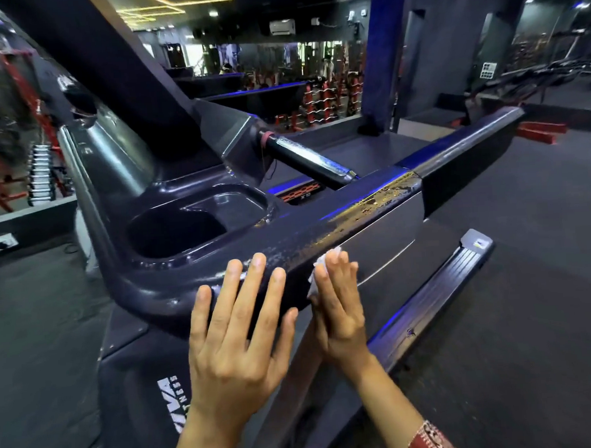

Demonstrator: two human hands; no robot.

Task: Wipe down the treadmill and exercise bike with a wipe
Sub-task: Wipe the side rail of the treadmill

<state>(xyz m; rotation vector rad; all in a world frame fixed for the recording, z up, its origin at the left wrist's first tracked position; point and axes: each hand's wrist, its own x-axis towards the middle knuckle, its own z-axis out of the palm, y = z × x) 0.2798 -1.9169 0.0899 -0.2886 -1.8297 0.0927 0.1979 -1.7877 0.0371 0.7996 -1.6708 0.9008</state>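
The right hand [339, 310], low and right of centre in the frame, presses a white wipe [315, 280] against the side of the treadmill handrail [355, 217], fingers straight and together, hiding most of the wipe. Just left of it the left hand [234, 333] lies flat on the rail, fingers straight and spread. Above it, the console's cup holder [184, 226] is a dark recess whose contents cannot be made out

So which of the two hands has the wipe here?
The right hand, pressing the white wipe flat against the treadmill rail; the left hand rests bare on it.
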